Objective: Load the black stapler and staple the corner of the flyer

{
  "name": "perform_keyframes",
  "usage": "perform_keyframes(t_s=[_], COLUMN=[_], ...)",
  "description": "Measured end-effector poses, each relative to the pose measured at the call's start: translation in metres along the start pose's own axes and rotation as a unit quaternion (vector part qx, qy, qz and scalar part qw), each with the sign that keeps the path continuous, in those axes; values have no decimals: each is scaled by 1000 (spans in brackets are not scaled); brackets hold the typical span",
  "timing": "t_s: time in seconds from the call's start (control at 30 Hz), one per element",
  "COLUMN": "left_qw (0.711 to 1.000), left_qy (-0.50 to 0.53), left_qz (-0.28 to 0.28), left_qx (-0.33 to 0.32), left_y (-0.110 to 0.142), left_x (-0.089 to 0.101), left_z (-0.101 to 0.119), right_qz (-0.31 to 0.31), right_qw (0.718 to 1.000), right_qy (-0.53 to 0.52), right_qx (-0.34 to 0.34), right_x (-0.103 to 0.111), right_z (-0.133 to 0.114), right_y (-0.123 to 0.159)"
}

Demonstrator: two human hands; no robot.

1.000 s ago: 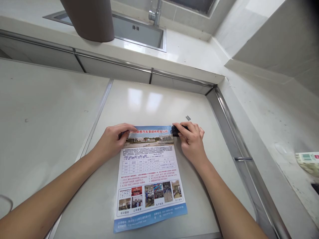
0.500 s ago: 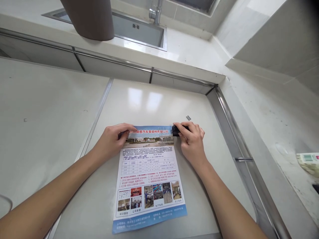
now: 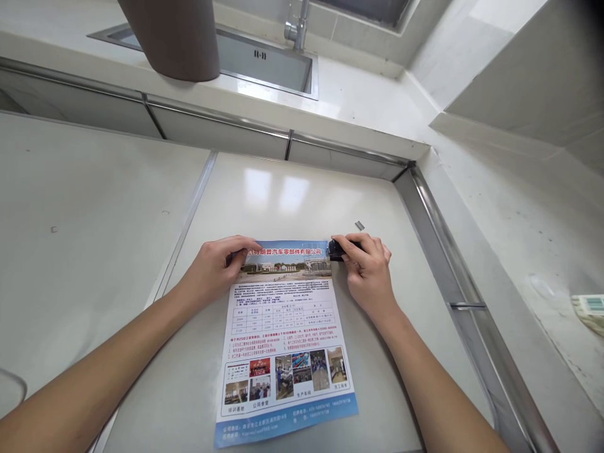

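A printed flyer [image 3: 287, 314] with a blue header and footer, Chinese text and small photos lies on the white tabletop. My left hand [image 3: 221, 261] pinches its upper left edge between thumb and fingers. My right hand [image 3: 365, 261] is closed around a small black stapler [image 3: 337, 248], whose front end meets the flyer's upper right edge. Most of the stapler's body is hidden under my fingers. Thin silvery marks like staples show in the flyer's upper right corner. Just beyond my right hand lies a short strip of staples [image 3: 359, 225].
Loose staples [image 3: 53, 229] lie on the left panel of the tabletop [image 3: 94, 189]. A brown cylindrical container [image 3: 177, 44] stands on the counter before a sink [image 3: 268, 66] with a faucet [image 3: 297, 30]. A metal-edged ledge [image 3: 467, 306] borders the right side, with a labelled packet [image 3: 589, 305] beyond.
The whole view has shifted slightly. Both hands keep their hold on the flyer and the stapler, with hardly any movement between them.
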State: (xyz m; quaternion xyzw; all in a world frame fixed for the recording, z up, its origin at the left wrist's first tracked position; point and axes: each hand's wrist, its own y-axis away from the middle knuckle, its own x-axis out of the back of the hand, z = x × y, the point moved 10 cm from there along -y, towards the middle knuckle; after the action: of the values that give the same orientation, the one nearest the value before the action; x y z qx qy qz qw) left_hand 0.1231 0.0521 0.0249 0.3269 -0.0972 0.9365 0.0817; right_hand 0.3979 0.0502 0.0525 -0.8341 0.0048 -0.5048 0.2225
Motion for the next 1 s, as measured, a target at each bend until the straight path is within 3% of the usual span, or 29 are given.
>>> perform_keyframes(t_s=[0.53,0.83,1.0], left_qw=[1000,1000,1000], left_qy=[8,4,-5], left_qz=[0,0,1], left_qx=[3,5,-1], left_y=[0,-1,-1], left_x=[0,0,0], left_z=[1,1,2], right_qz=[-13,-36,-22], right_qw=[999,989,992], right_qy=[48,141,122], right_qx=[3,29,25], right_x=[-3,-15,-9], right_z=[-3,-21,-18], right_y=[1,3,2])
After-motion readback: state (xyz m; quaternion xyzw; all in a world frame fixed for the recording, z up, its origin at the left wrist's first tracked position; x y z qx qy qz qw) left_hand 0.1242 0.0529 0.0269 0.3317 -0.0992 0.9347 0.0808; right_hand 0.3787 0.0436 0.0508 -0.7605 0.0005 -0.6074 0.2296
